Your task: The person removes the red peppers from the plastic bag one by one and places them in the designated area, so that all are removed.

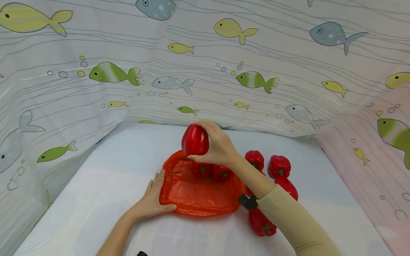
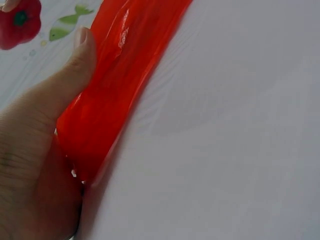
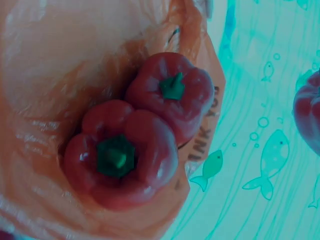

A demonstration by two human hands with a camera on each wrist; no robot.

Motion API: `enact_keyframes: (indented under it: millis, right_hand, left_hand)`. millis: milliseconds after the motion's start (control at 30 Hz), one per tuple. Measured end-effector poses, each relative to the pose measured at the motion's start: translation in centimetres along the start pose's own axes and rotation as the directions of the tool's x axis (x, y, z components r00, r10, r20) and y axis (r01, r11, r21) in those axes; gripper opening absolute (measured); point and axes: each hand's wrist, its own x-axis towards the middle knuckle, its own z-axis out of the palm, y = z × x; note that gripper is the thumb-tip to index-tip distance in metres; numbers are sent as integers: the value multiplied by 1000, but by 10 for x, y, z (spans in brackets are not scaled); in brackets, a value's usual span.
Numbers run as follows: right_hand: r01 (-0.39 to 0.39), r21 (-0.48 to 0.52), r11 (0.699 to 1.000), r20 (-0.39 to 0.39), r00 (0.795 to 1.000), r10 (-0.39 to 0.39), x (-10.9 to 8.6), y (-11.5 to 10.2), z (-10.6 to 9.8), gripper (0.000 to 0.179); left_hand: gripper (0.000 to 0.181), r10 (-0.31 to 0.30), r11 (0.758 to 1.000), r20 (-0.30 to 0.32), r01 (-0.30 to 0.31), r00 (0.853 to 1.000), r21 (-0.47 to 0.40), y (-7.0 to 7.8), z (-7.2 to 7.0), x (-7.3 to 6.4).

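Sleeve [image 1: 298,220] of beige cloth enters from the near right, and beside it a loose red pepper [image 1: 262,223] lies on the white table [image 1: 192,240]. A little farther, at the left, I see the left hand [image 1: 153,199] along the rim of the orange plastic bag [image 1: 198,192]. Its fingers are straight and slightly apart, its thumb set away on the near corner; I think it stands so to steady the soft wall and leave the mouth wide.

In the far right part of the bag sit two peppers [image 1: 211,172], touching, with the stems showing. Perhaps they are put there because their weight holds the bottom flat. To the right, outside, more peppers [image 1: 279,166] lie close together, partly covered by the forearm.

Above the far rim, the right hand [image 1: 219,145] is clamped on a big pepper [image 1: 193,140], fingers bent over the top and thumb below, probably because so round and smooth a thing needs support from both sides. Behind everything hangs the fish-printed curtain [image 1: 205,60].
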Motion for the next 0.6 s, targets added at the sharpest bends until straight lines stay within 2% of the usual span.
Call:
enact_keyframes:
  millis: [600]
  right_hand:
    - [19,-6,1000,-18,1000,-20,-32,1,-43,91]
  left_hand:
    - [125,11,1000,-3,-11,1000,-7,1,0,-1]
